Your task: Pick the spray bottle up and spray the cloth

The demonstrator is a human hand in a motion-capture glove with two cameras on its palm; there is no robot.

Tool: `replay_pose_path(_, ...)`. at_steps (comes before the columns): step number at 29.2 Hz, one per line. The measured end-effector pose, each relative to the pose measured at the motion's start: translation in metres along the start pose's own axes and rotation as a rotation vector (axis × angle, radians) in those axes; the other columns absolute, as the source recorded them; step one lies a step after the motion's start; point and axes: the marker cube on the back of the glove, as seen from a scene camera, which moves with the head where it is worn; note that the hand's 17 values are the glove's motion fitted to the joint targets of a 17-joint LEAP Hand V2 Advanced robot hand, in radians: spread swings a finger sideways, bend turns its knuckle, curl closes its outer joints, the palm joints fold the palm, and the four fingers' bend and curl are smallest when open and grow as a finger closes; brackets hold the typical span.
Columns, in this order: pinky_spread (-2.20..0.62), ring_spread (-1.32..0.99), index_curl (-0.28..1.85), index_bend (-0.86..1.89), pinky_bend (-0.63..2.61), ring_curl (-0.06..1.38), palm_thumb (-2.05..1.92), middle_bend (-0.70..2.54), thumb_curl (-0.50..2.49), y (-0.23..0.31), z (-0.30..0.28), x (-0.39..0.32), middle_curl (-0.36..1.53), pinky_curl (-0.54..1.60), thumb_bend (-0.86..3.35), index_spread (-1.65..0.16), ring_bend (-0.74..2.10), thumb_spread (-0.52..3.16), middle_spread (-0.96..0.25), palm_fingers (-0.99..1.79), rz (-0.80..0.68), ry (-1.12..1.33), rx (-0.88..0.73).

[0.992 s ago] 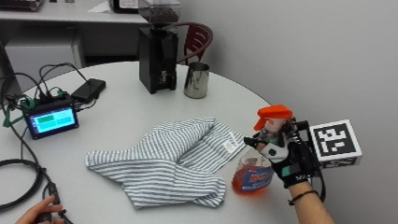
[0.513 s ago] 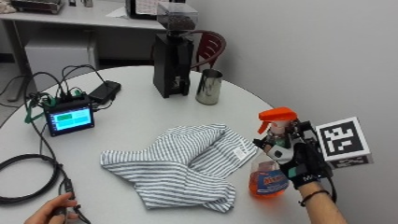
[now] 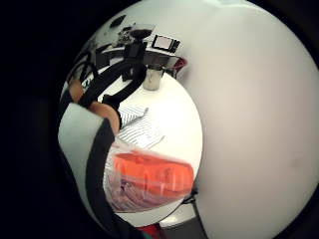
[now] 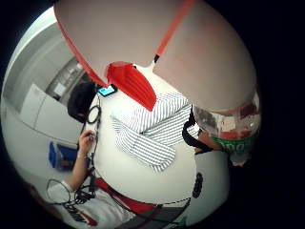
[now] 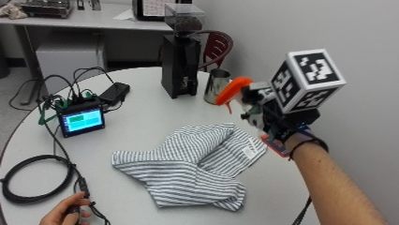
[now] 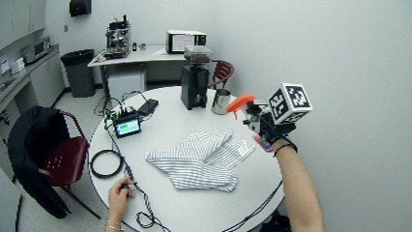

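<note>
The spray bottle (image 5: 246, 101) is up in the air, off the table (image 5: 143, 117), gripped by the gloved right hand (image 5: 274, 124) with its fingers curled round the neck and body. Its orange nozzle (image 5: 232, 89) points toward about 9 o'clock from the hand, across the table. In the little finger side palm view the bottle's orange liquid (image 3: 152, 174) fills the space close to the palm; in the thumb side view the orange trigger (image 4: 131, 83) hangs above the cloth.

The striped cloth (image 5: 187, 164) lies crumpled on the table at roughly 8 o'clock from the hand, below the nozzle and apart from it.

At 11 o'clock from the hand stand a metal cup (image 5: 215, 86) and a black grinder (image 5: 181, 58). A small screen (image 5: 81, 119) sits at 9 o'clock. The bare left hand (image 5: 65, 213) rests on a cable (image 5: 37, 180) at the table's near edge.
</note>
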Motion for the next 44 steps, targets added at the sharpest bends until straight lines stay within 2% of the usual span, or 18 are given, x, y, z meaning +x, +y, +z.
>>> replay_pose_path(4,-0.18,-0.15,0.31,0.14,0.48,0.42,1.04,0.41,0.57,0.017,0.047,-0.017,0.45,0.38,-0.03,-0.25,0.60,0.57,-0.14,1.21,-0.096,0.120,-0.144)
replay_pose_path(6,-0.18,-0.15,0.31,0.14,0.48,0.42,1.04,0.41,0.57,0.018,0.050,-0.018,0.45,0.38,-0.03,-0.25,0.60,0.57,-0.14,1.21,-0.122,0.137,-0.168)
replay_pose_path(12,-0.18,-0.16,0.32,0.13,0.49,0.42,1.03,0.41,0.59,-0.017,-0.026,0.000,0.46,0.38,-0.03,-0.25,0.60,0.56,-0.14,1.21,-0.095,0.183,-0.051)
replay_pose_path(15,-0.19,-0.16,0.33,0.13,0.49,0.43,1.03,0.40,0.59,-0.022,-0.044,0.002,0.47,0.39,-0.03,-0.25,0.61,0.56,-0.14,1.21,-0.078,0.179,-0.028)
replay_pose_path(23,-0.19,-0.16,0.33,0.13,0.49,0.43,1.04,0.40,0.60,0.016,0.042,-0.013,0.48,0.39,-0.03,-0.25,0.61,0.55,-0.14,1.20,-0.120,0.146,-0.206)
replay_pose_path(25,-0.19,-0.16,0.34,0.13,0.49,0.43,1.04,0.40,0.61,0.017,0.047,-0.015,0.48,0.39,-0.03,-0.24,0.61,0.55,-0.14,1.20,-0.127,0.143,-0.216)
replay_pose_path(34,-0.19,-0.16,0.34,0.13,0.49,0.44,1.03,0.40,0.62,-0.024,-0.035,-0.002,0.49,0.39,-0.03,-0.24,0.61,0.54,-0.14,1.20,-0.069,0.195,-0.072)
replay_pose_path(44,-0.19,-0.16,0.35,0.13,0.49,0.44,1.03,0.39,0.62,0.022,0.059,-0.006,0.49,0.39,-0.03,-0.25,0.61,0.54,-0.14,1.20,-0.091,0.168,-0.281)
